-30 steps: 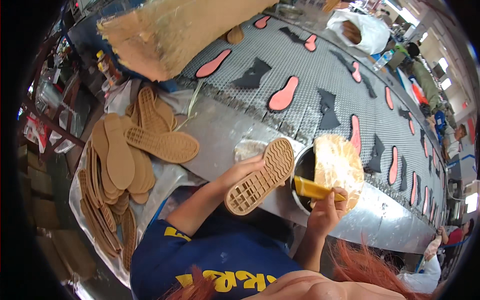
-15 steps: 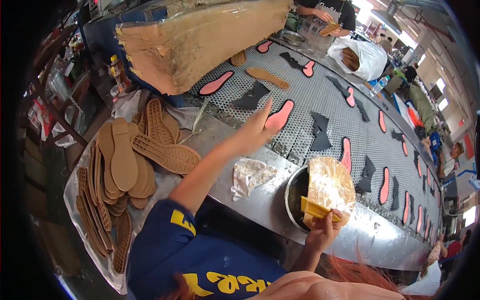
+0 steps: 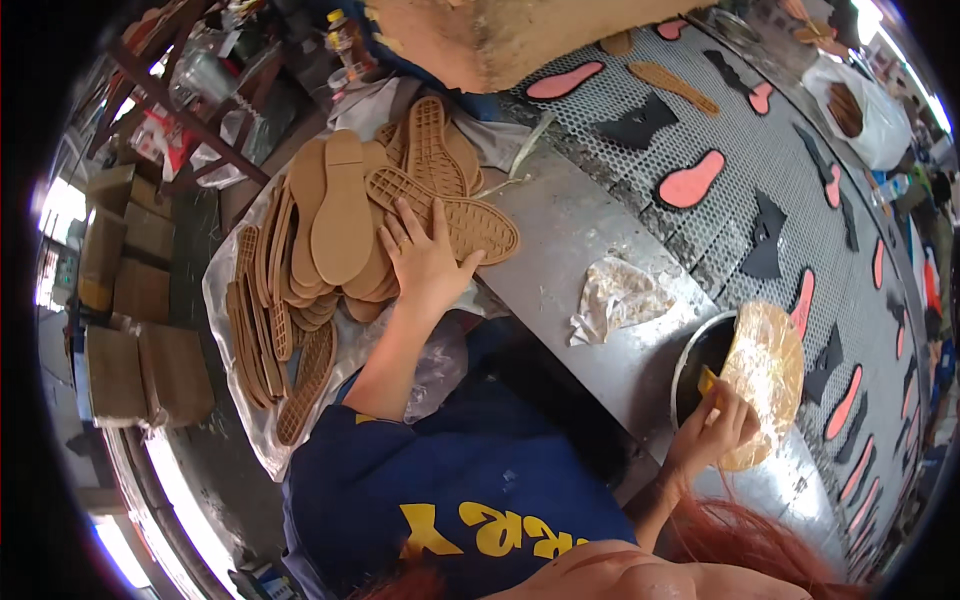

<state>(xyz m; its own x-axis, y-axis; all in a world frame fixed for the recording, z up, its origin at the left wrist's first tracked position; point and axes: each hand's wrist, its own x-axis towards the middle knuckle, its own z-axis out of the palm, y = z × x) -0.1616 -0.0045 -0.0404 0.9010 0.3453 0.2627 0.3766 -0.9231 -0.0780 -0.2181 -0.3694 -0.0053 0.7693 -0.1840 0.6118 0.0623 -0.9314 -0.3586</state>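
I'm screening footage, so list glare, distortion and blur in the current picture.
Head view: glare patches on the tape-wrapped cover and metal ledge; head view: fisheye bends the mesh conveyor along the right rim, corners black; head view: left hand and outsole look fairly sharp.

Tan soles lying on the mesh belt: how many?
2 in view: one sole lies in the open, right of the cardboard; another sole shows partly at the cardboard's lower edge. More may be hidden behind the cardboard.
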